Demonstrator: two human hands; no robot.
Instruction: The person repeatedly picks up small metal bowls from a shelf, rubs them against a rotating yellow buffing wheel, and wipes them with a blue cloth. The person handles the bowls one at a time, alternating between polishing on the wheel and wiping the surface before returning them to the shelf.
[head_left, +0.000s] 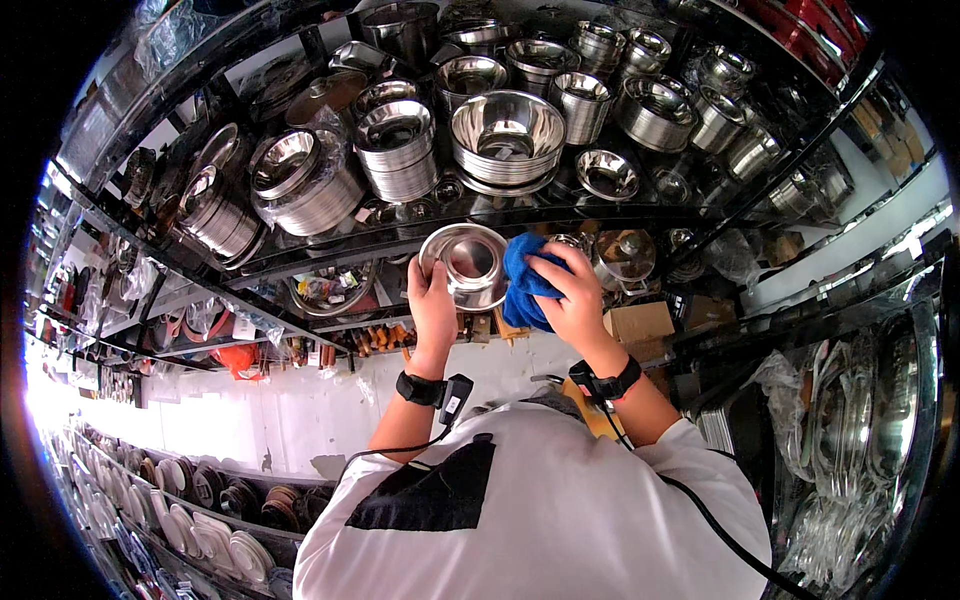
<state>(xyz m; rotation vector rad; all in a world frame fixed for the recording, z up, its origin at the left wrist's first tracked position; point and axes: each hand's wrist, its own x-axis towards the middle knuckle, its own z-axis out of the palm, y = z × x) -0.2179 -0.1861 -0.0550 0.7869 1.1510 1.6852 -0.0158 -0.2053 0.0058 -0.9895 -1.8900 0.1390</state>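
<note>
My left hand grips the left rim of a shiny stainless steel bowl, thumb over the inner edge. The bowl is held in front of the shelf edge, its inside facing me. In my right hand is a bunched blue cloth, which meets the bowl's right rim. Some right fingers are hidden by the cloth's folds. Just beyond the bowl, a stack of large steel basins stands on the black shelf, with a small steel bowl to its right.
Stacked steel bowls and lidded pieces crowd the upper shelf. Below it are a tray of small packets, a glass lid and a cardboard box. Plastic-wrapped trays fill the right rack; plates line the lower left.
</note>
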